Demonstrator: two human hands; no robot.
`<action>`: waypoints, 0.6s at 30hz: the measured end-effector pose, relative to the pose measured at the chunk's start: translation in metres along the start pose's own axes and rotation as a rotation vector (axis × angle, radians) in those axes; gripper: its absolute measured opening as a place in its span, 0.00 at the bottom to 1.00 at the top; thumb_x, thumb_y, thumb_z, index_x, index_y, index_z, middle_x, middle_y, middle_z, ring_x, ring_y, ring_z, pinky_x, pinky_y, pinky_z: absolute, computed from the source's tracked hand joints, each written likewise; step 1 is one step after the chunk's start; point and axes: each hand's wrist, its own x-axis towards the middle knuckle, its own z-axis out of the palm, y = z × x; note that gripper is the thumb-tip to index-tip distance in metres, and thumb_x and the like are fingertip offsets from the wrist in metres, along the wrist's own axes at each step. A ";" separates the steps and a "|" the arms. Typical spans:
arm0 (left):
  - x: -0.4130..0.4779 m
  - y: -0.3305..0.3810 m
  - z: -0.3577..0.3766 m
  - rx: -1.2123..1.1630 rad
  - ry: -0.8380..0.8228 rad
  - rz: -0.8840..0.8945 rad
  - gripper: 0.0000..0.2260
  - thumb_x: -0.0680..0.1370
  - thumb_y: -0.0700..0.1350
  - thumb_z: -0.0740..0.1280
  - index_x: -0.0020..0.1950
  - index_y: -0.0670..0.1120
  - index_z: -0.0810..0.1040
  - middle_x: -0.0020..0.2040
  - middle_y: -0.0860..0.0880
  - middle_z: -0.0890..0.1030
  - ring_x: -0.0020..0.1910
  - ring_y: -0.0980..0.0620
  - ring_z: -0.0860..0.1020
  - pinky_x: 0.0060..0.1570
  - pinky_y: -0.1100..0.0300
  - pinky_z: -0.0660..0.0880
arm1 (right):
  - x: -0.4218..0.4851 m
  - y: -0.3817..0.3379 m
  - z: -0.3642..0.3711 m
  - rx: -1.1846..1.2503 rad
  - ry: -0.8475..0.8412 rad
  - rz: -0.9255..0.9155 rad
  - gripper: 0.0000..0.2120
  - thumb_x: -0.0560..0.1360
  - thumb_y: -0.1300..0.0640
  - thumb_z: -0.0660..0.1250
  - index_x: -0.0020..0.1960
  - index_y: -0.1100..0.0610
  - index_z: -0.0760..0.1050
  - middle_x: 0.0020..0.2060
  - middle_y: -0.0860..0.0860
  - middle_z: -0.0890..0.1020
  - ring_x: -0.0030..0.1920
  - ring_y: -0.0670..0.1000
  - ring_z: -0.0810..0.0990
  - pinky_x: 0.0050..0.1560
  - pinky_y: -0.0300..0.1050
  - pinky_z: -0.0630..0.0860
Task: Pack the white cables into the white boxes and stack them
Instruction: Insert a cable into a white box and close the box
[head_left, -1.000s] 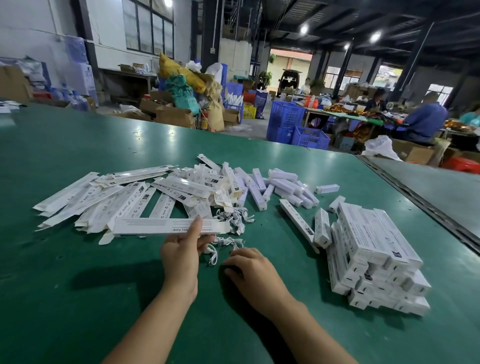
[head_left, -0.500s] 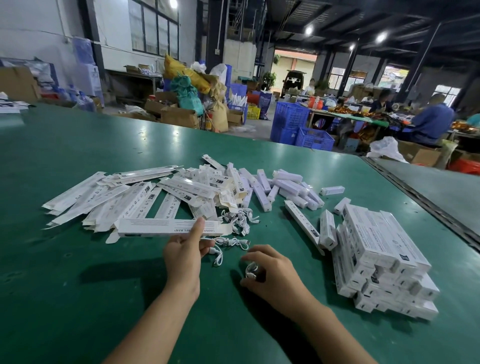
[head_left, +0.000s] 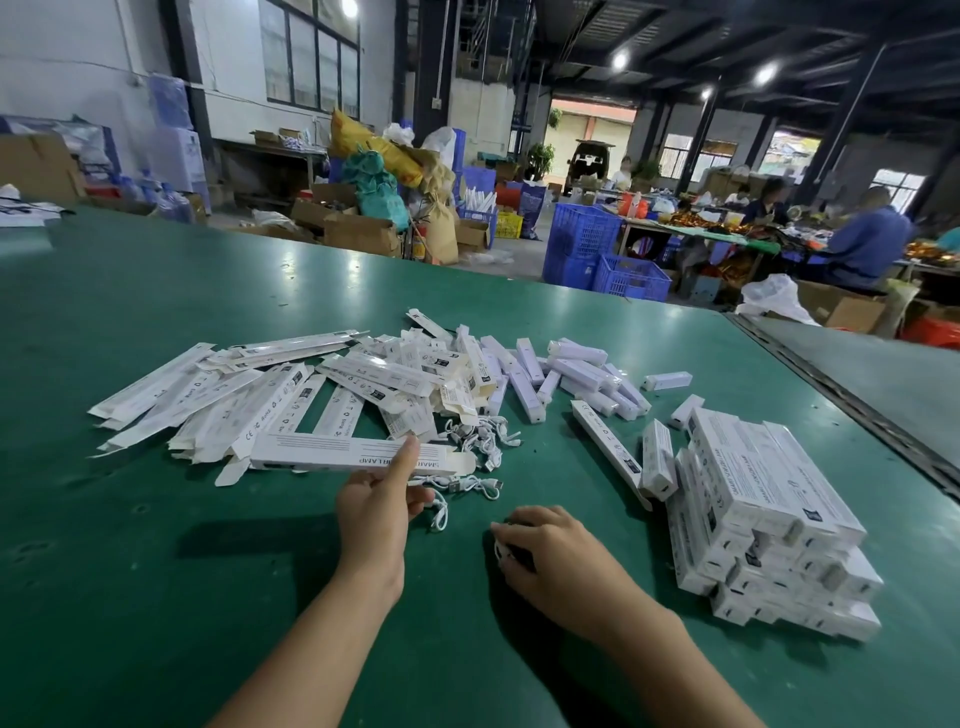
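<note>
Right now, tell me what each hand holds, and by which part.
Left hand pinches a white box near its open-flap end. Right hand curls round a bundled white cable, which is mostly hidden.

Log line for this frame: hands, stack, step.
left hand: holds box | right hand: grips cable | stack: right of hands | step: cable not yet boxed

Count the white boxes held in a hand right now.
1. The left hand grips one long white box, held over the near edge of the flat-carton pile. The right hand curls round a white cable, not a box.
</note>
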 end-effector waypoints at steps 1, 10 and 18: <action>0.000 0.000 0.000 0.006 -0.002 0.000 0.14 0.75 0.50 0.74 0.46 0.42 0.73 0.36 0.45 0.77 0.31 0.50 0.78 0.31 0.62 0.75 | 0.001 -0.001 0.000 0.035 0.032 0.000 0.18 0.78 0.48 0.62 0.67 0.45 0.75 0.63 0.46 0.77 0.63 0.50 0.71 0.63 0.44 0.71; -0.002 -0.004 0.003 0.084 -0.001 0.001 0.14 0.75 0.51 0.74 0.42 0.43 0.75 0.30 0.49 0.80 0.30 0.51 0.78 0.36 0.56 0.75 | 0.001 -0.006 -0.003 0.240 0.230 0.033 0.11 0.71 0.58 0.69 0.53 0.54 0.81 0.46 0.48 0.84 0.46 0.48 0.80 0.48 0.35 0.74; -0.007 -0.007 0.007 0.190 -0.070 0.047 0.12 0.75 0.48 0.74 0.42 0.41 0.77 0.28 0.51 0.78 0.26 0.57 0.76 0.28 0.62 0.74 | 0.001 -0.011 0.004 0.308 0.337 -0.042 0.10 0.72 0.65 0.71 0.51 0.54 0.85 0.46 0.48 0.80 0.41 0.46 0.80 0.47 0.37 0.78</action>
